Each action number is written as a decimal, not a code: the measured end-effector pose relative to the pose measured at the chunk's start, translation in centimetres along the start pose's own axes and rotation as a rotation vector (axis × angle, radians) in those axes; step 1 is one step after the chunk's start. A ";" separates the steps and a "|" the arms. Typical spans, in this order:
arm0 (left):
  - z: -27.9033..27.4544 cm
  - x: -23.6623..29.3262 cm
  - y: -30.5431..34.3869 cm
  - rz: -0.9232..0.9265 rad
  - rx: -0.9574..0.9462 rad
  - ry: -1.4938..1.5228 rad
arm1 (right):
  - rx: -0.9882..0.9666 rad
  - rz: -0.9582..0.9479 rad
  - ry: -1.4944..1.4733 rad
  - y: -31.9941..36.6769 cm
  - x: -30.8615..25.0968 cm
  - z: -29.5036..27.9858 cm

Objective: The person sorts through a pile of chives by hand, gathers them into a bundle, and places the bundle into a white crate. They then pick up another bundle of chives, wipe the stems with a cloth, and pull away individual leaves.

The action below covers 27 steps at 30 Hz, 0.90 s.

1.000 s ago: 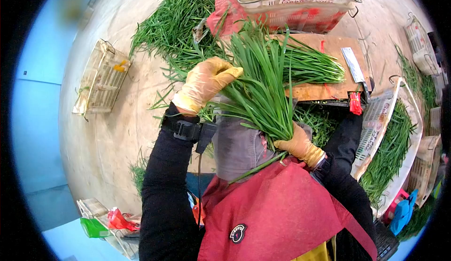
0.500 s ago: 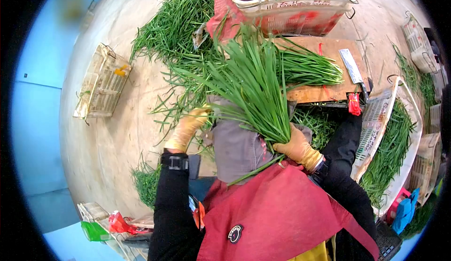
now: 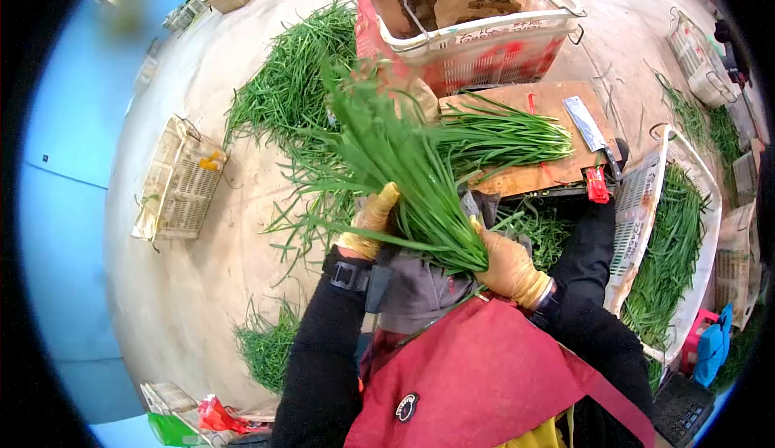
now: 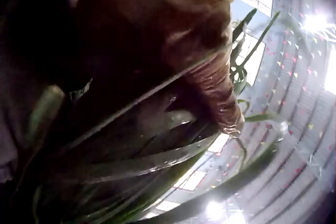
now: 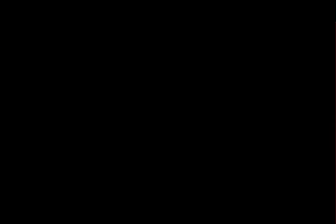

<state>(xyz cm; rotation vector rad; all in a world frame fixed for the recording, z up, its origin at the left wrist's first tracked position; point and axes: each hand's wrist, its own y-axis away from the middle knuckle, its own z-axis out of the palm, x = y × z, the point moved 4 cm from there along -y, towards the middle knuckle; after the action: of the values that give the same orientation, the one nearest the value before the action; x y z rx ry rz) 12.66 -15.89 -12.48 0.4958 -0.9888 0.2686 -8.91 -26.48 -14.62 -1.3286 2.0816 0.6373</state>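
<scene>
A thick bunch of garlic chives (image 3: 412, 182) fans up and left over the person's lap, its leaf tips blurred. My right hand (image 3: 510, 266), in a yellowish glove, grips the bunch near its lower end. My left hand (image 3: 370, 222), gloved alike, is against the left side of the leaves with its thumb raised. Its other fingers are hidden behind the leaves, so I cannot tell how they lie. In the left wrist view, dark leaves (image 4: 142, 166) run below the glove (image 4: 207, 77). The right wrist view is black.
Beyond the lap, a wooden board (image 3: 517, 179) bears more chives (image 3: 508, 135) and a knife (image 3: 585, 123). Red ties (image 3: 596, 185) hang at its near edge. A large crate (image 3: 484, 52) stands behind; a chive-filled crate (image 3: 638, 230) is at right. Loose chives (image 3: 291, 85) heap on the floor.
The left hand has dropped from the upper leaves, then come back in against the bunch's left side. The bunch has swung left in the right hand's grip. The head view has shifted slightly.
</scene>
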 end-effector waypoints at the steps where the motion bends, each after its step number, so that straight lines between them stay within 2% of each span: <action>1: 0.1 -0.4 0.1 0.015 0.031 0.092 | -0.006 -0.018 0.054 0.0 -0.1 -0.1; 3: -0.2 -1.1 0.2 0.049 0.096 0.281 | -0.022 -0.057 0.165 -0.1 -0.4 -0.4; 4: -0.3 -0.9 0.1 -0.003 0.147 0.273 | -0.046 -0.037 0.200 -0.1 -0.9 -0.7; 8: -1.2 -2.0 -1.1 0.068 0.114 0.382 | -0.069 -0.061 0.274 0.1 -1.8 -1.3; 11: -1.3 -2.1 -2.4 0.092 -0.038 0.533 | -0.049 -0.069 0.287 0.5 -1.8 -1.4; 12: -1.1 -1.8 -2.2 0.117 -0.028 0.553 | -0.050 -0.067 0.294 0.5 -2.0 -1.5; 16: -1.4 -0.6 -1.8 0.188 -0.048 0.488 | -0.077 -0.056 0.300 0.7 -2.6 -1.7; 19: -0.8 -0.5 -1.0 0.181 -0.037 0.591 | -0.067 -0.043 0.277 0.9 -3.0 -1.8; 20: -0.8 0.1 -1.0 0.294 -0.084 0.485 | -0.070 -0.047 0.262 0.9 -2.8 -1.7; 23: 1.6 1.6 0.1 0.302 -0.169 0.494 | -0.065 -0.083 0.224 1.1 -3.0 -2.0; 24: 2.0 2.0 0.2 0.238 -0.301 0.549 | -0.103 -0.069 0.211 1.0 -3.2 -2.2; 27: 0.6 1.6 0.2 0.314 -0.300 0.443 | -0.103 -0.110 0.147 1.1 -3.2 -2.9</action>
<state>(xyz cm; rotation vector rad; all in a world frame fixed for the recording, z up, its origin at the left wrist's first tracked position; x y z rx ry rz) 13.05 -16.05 -10.81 -0.0018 -0.6524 0.4800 -9.44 -25.91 -10.26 -1.5798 2.0968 0.6231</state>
